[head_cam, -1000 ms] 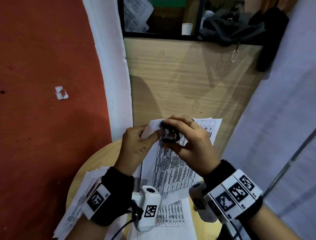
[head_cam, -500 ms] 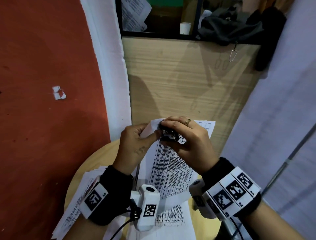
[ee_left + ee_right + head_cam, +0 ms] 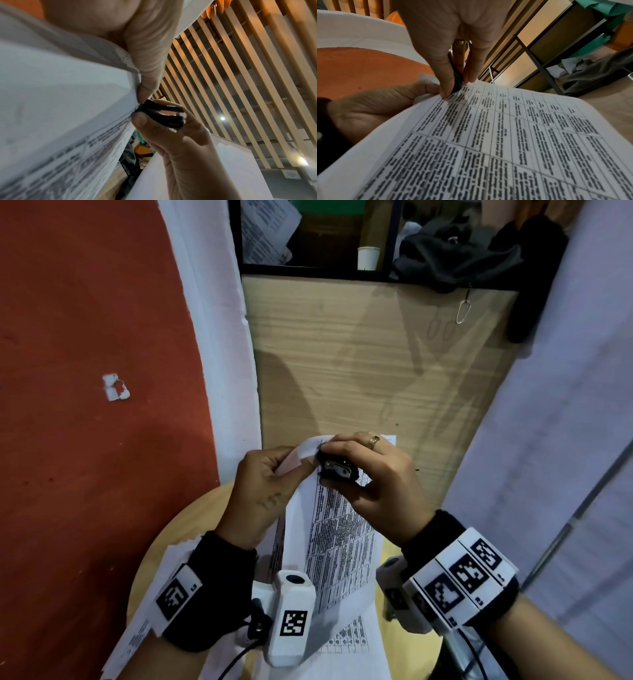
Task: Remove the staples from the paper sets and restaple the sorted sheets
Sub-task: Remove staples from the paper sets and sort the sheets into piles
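A stapled set of printed table sheets (image 3: 337,529) is held up over the round wooden table (image 3: 161,546). My left hand (image 3: 263,491) pinches the set's top left corner, with the corner flap (image 3: 310,447) folded up. My right hand (image 3: 373,481) grips a small black and metal staple remover (image 3: 337,469) between thumb and fingers, its jaws pressed on that same corner. The left wrist view shows the staple remover (image 3: 161,115) biting the paper set's (image 3: 68,108) edge. In the right wrist view the staple remover (image 3: 457,79) sits at the top edge of the printed sheets (image 3: 505,142).
More printed sheets (image 3: 150,607) lie spread on the table beneath my wrists. A wooden cabinet panel (image 3: 370,371) stands right behind the table, with a shelf above holding a white cup (image 3: 368,257) and dark cloth (image 3: 455,261). A red wall (image 3: 85,371) is to the left.
Both hands and the paper set stay in nearly the same place. The corner flap has bent a little further up beside the staple remover.
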The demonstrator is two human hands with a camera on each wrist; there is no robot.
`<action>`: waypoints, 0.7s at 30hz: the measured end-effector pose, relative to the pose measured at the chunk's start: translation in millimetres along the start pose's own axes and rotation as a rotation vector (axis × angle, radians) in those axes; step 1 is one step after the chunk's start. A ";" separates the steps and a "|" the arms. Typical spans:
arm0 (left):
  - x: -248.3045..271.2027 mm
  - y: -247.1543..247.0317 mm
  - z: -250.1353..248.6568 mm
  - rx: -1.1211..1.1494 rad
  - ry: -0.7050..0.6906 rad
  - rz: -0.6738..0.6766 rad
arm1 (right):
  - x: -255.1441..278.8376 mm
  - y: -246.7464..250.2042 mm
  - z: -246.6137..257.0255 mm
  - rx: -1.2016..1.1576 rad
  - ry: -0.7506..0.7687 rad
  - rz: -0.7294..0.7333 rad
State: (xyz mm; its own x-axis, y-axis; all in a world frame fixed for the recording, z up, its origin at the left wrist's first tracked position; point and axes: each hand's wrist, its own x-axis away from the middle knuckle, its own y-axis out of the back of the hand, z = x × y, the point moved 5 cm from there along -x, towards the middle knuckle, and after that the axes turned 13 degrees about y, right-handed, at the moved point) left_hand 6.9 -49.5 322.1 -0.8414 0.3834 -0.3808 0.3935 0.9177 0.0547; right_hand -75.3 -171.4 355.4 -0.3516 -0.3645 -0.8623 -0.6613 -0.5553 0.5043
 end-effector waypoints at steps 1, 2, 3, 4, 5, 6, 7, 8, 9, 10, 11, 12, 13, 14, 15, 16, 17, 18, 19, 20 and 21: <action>-0.4 0.3 0.3 0.012 -0.001 0.007 | -0.7 1.4 0.6 -0.004 0.002 -0.011; -0.2 0.6 -0.4 0.032 -0.002 0.016 | -1.5 2.5 1.6 -0.011 0.004 -0.023; 0.2 0.7 -1.0 0.057 0.004 0.028 | -2.3 3.6 2.1 -0.021 0.004 -0.035; 0.3 0.8 -1.2 0.083 0.026 0.041 | -3.0 4.2 1.9 -0.037 0.000 -0.045; 0.2 0.5 -0.4 0.108 0.059 0.053 | -3.6 4.7 1.0 -0.060 -0.011 -0.054; 0.2 0.0 0.2 0.130 0.097 0.065 | -3.6 4.9 -0.4 -0.087 -0.029 -0.062; 0.6 -1.4 0.6 0.152 0.133 0.081 | -3.5 5.1 -2.1 -0.118 -0.048 -0.071; 1.0 -3.0 0.9 0.173 0.160 0.100 | -2.9 5.4 -3.4 -0.146 -0.063 -0.079; 1.5 -4.1 1.3 0.191 0.170 0.119 | -2.1 5.8 -4.3 -0.167 -0.072 -0.084; 1.9 -5.3 1.0 0.203 0.174 0.135 | -1.4 6.3 -4.8 -0.181 -0.077 -0.088; 2.2 -5.9 1.1 0.215 0.182 0.146 | -0.4 6.7 -5.2 -0.196 -0.085 -0.092; 2.6 -6.3 1.1 0.230 0.196 0.154 | 0.5 7.1 -5.6 -0.218 -0.100 -0.100; 2.2 -6.7 1.8 0.248 0.214 0.159 | 1.4 7.6 -6.6 -0.250 -0.120 -0.109; 2.1 -7.3 2.1 0.264 0.233 0.161 | 2.5 7.8 -7.6 -0.290 -0.144 -0.120; 2.0 -8.0 2.2 0.275 0.245 0.159 | 3.5 7.9 -9.0 -0.332 -0.170 -0.131; 2.2 -8.8 1.8 0.282 0.249 0.158 | 4.5 8.1 -10.0 -0.370 -0.193 -0.140; 2.2 -9.4 1.4 0.286 0.246 0.161 | 5.3 8.3 -11.0 -0.404 -0.211 -0.149; 2.6 -9.9 0.7 0.290 0.242 0.169 | 6.1 8.4 -11.4 -0.433 -0.227 -0.156; 2.7 -10.3 0.9 0.295 0.240 0.177 | 6.8 8.4 -11.9 -0.456 -0.239 -0.163; 3.0 -10.6 1.4 0.300 0.241 0.178 | 7.3 8.3 -12.0 -0.477 -0.250 -0.167; 2.7 -10.4 2.6 0.300 0.242 0.161 | 7.7 7.9 -12.3 -0.494 -0.259 -0.173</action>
State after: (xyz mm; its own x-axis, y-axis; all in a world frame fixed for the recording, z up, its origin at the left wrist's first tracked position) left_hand 1.6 -58.3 318.2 -0.8093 0.5654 -0.1595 0.5871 0.7871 -0.1891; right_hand -75.0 -187.8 353.3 -0.4581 -0.0774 -0.8855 -0.3580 -0.8958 0.2635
